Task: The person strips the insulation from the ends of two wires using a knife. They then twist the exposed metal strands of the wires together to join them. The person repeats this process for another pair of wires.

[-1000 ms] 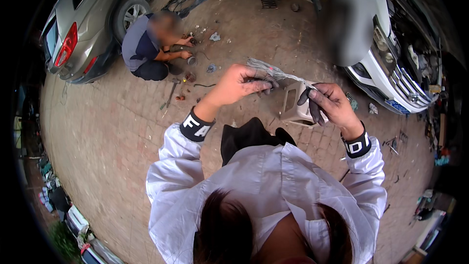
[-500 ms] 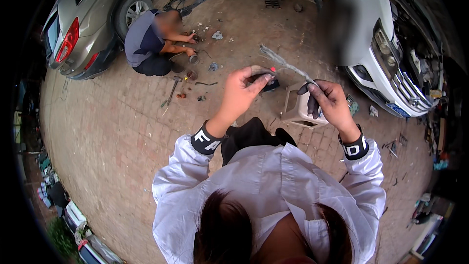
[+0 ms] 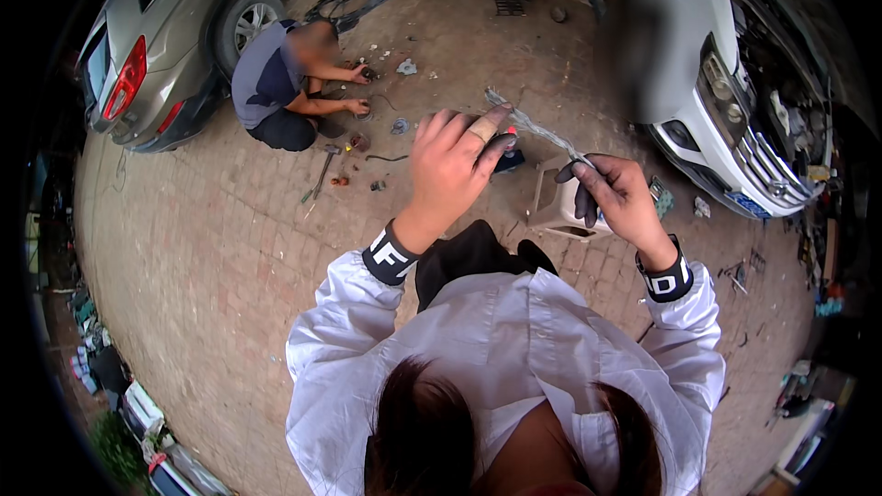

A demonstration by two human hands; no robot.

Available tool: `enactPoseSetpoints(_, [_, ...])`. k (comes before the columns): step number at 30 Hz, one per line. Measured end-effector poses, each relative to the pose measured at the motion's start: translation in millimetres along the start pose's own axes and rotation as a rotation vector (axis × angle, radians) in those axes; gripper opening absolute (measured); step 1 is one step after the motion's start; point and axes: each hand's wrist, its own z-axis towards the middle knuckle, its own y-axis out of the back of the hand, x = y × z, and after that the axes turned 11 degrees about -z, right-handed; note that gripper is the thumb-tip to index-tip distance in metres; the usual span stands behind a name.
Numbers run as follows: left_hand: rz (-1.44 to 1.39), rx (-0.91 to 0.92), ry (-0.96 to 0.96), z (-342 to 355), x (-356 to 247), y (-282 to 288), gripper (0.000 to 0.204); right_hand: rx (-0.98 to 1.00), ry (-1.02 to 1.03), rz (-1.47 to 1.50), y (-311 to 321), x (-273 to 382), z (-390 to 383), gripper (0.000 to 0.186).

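My right hand [image 3: 608, 193] pinches the lower end of a grey, twisted, cable-like strand bundle [image 3: 542, 131] between thumb and fingers. The bundle slants up and left, its frayed far end free. Beside that end is my left hand [image 3: 457, 163], thumb and index fingertip apart, with a tan band round one finger. A small red spot shows between those fingertips; whether they touch it or it lies behind them is unclear. Both hands have blackened fingertips. Below the bundle, on the ground, are a dark blue item [image 3: 511, 162] and a pale plastic stool [image 3: 544, 207], partly covered by my right hand.
A person [image 3: 271, 83] crouches at the left, handling small parts beside a grey-brown car [image 3: 179, 32]. A hammer [image 3: 326, 170] and several loose parts lie near them. A white car [image 3: 707, 110] with its front opened stands at the right. A fan frame [image 3: 352, 0] lies farther back.
My left hand has turned and its index finger has lifted away from the thumb, beside the bundle's far end. My right hand still pinches the bundle. The crouching person's lower hand has shifted slightly.
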Motion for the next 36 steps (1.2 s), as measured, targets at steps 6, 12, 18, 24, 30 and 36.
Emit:
enactPoseSetpoints(6, [-0.009, -0.051, -0.054, 2.3, 0.3, -3.9, 0.029, 0.012, -0.009, 0.023, -0.2, 0.1, -0.9, 0.026])
enactPoseSetpoints(12, [-0.055, -0.037, 0.01, 2.1, -1.9, -5.2, 0.026, 0.014, -0.018, 0.029, -1.0, -2.2, 0.4, 0.026])
enactPoseSetpoints(18, [-0.028, -0.072, 0.057, 3.3, -6.3, -7.3, 0.027, 0.008, -0.005, 0.04, -2.9, -2.0, 0.8, 0.027])
enactPoseSetpoints(24, [-0.01, -0.072, 0.018, 4.0, -8.0, -11.1, 0.027, 0.029, -0.01, 0.044, -3.4, 1.6, 0.8, 0.028])
enactPoseSetpoints(30, [0.05, -0.05, -0.069, 0.4, -3.5, -12.3, 0.029, 0.064, -0.04, 0.092, -1.0, 2.1, 0.7, 0.029])
enactPoseSetpoints(36, [0.014, -0.011, -0.166, 4.8, -2.3, -7.1, 0.026, 0.079, -0.049, 0.105, -0.8, -0.7, 1.5, 0.029])
